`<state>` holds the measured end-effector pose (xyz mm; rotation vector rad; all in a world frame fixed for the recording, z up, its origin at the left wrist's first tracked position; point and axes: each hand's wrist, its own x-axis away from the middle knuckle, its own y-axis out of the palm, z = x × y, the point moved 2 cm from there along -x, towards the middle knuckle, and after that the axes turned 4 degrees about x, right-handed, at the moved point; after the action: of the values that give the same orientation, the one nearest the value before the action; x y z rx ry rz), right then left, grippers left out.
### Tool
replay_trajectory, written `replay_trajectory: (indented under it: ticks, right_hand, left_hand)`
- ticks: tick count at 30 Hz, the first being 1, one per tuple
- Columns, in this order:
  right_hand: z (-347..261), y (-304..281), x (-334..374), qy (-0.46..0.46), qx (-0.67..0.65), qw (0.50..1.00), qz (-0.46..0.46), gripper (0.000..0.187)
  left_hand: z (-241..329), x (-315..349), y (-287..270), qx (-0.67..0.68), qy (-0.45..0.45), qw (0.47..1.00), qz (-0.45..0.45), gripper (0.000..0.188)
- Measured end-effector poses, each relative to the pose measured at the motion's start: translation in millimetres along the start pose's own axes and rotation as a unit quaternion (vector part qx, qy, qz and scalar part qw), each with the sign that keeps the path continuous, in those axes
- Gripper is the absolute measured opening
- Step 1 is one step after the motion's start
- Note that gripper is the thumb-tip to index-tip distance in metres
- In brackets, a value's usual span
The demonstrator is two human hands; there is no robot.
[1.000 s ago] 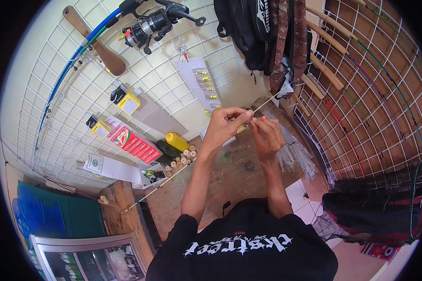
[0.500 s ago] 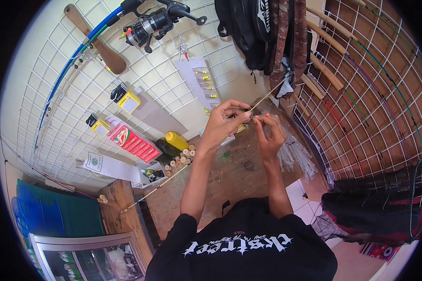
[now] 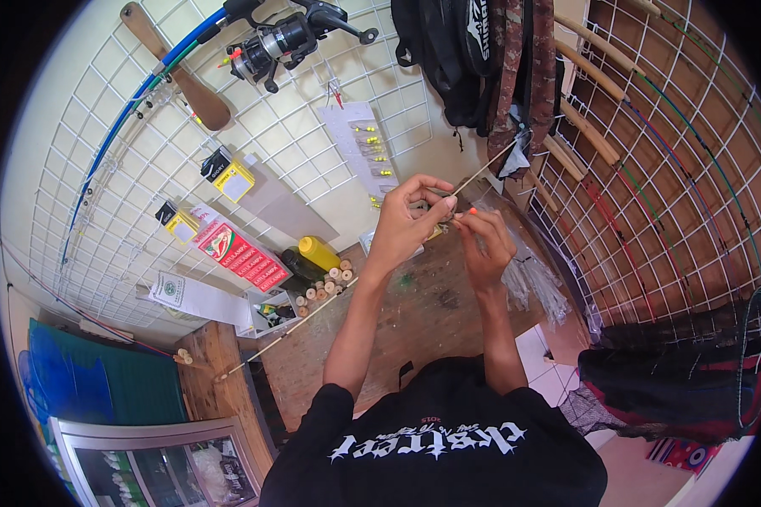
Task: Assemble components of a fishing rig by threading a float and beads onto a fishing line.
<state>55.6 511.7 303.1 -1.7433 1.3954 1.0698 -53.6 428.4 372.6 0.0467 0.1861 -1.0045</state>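
Both forearms rise from the lower edge and meet above the wooden counter (image 3: 414, 313). The left hand (image 3: 407, 221) is cocked back at the wrist, thumb and forefinger curled round to pinch a thin pale stick (image 3: 482, 171) near its lower end; the other fingers are loosely bent behind. The right hand (image 3: 486, 245) sits just beside it, a little lower, its fingertips gathered in a pinch on a small orange-tipped float (image 3: 472, 211) right at the stick's lower end. The two hands are nearly touching at the fingertips. The stick slants up and away from the hands toward the wire wall grid (image 3: 313, 152).

Beyond the left hand, on the counter, stand one yellow bottle (image 3: 319, 252) and one dark bottle (image 3: 301, 265) side by side, with a cluster of small wooden spools (image 3: 323, 286) just below them; the number of spools is hard to count. One long thin rod (image 3: 287, 331) lies across the counter under the left forearm. Beside the right hand lie clear plastic bags (image 3: 533, 283), too crumpled to count. Far above the hands, one spinning reel (image 3: 283, 38) and one blue rod (image 3: 135, 110) hang on the grid, along with two small yellow boxes (image 3: 232, 177).
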Motion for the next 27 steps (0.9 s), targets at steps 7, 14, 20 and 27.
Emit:
replay_trajectory:
  ticks: [7,14,20,27]
  right_hand:
    - [-4,-2,-1,-0.040,0.059,0.997,0.001,0.022]
    - [-9,1,1,-0.046,0.127,0.990,0.036,0.025]
    - [-8,2,4,-0.047,0.139,0.986,0.077,0.025]
    - [-8,1,6,-0.048,0.140,0.986,0.076,0.025]
  left_hand:
    - [2,4,4,-0.031,0.003,0.999,0.020,0.026]
    - [0,7,4,-0.051,0.002,0.999,0.014,0.032]
    - [-10,3,4,-0.011,-0.042,0.999,-0.008,0.034]
    - [-5,6,10,0.007,-0.031,0.999,-0.012,0.033]
